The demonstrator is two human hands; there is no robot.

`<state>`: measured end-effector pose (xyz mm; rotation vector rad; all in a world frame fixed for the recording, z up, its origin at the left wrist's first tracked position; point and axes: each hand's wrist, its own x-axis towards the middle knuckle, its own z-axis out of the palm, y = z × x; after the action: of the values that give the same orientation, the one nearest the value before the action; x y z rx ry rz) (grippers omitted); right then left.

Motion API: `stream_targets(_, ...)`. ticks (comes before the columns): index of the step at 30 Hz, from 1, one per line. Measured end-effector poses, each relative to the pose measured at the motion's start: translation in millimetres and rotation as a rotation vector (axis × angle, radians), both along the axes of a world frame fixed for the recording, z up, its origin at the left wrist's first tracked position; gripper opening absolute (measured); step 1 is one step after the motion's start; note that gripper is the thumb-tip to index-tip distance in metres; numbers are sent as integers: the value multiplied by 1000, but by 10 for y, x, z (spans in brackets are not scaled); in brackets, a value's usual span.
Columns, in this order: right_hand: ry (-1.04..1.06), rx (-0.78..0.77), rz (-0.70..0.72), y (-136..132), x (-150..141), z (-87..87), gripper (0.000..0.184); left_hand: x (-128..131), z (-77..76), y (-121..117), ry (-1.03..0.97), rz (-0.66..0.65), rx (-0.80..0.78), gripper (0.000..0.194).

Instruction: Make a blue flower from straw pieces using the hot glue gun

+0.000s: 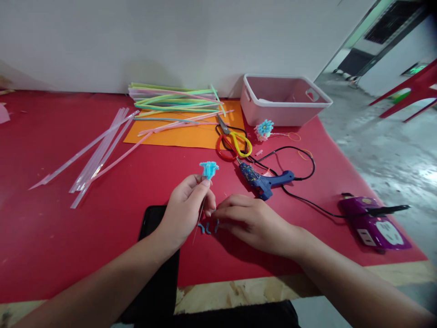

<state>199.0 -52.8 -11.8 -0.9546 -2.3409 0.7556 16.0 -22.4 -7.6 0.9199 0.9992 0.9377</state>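
Note:
Between its thumb and fingers my left hand (187,200) pinches a light blue pipe-cleaner flower (209,170). The flower points upward, and its thin wire stem (195,234) slants down below the hand. Close beside it, my right hand (252,221) is low over the table with its fingertips drawn together; whatever they may hold is too small to make out. Several short curved pieces of blue pipe cleaner (208,228) lie just under the two hands, one of them near the right fingertips.
A blue glue gun (264,180) lies beyond my right hand, its cord running to a purple power strip (375,223). Scissors (235,146), pipe cleaners (174,102), a finished flower (264,129) and a pink bin (283,114) are farther back. Plastic-wrapped strips (102,152) lie left; a black phone-like slab (157,273) is under my left forearm.

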Motion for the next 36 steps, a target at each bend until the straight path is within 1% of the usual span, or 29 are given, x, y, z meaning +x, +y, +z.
stream_targets(2,15,15,-2,-3,1,-10,35,-4,2,-2,-4,0,-3,18)
stream_targets(3,34,33,-4,-3,3,-15,35,-6,2,-2,-5,0,-6,19)
stream_targets(7,167,108,-44,3,19,-6,27,-9,-4,-5,5,-4,-10,18)
stream_targets(10,266,163,-83,9,34,32,26,-5,-14,-11,17,-32,-17,19)
stream_targets(14,320,261,-181,6,41,89,20,5,-4,-25,3,-111,-27,21)
stream_targets(18,358,296,-251,-4,35,125,18,5,34,-40,26,-162,10,21)
stream_targets(20,317,276,-289,-4,31,123,12,-1,48,-59,38,-155,58,20)
stream_targets(23,196,195,-270,4,24,95,2,-22,53,-117,74,-98,185,16)
stream_targets(25,185,148,-247,6,17,75,5,-45,45,-168,127,-59,308,12)
stream_targets(27,270,113,-269,0,8,67,11,-72,30,-216,197,-63,421,9)
stream_targets(30,438,60,-304,-21,-10,77,25,-106,0,-253,294,-125,553,3)
stream_targets(33,535,7,-282,-43,-28,95,34,-113,-15,-243,344,-177,630,4)
stream_targets(36,604,-85,-214,-56,-35,104,42,-103,-5,-210,346,-222,696,5)
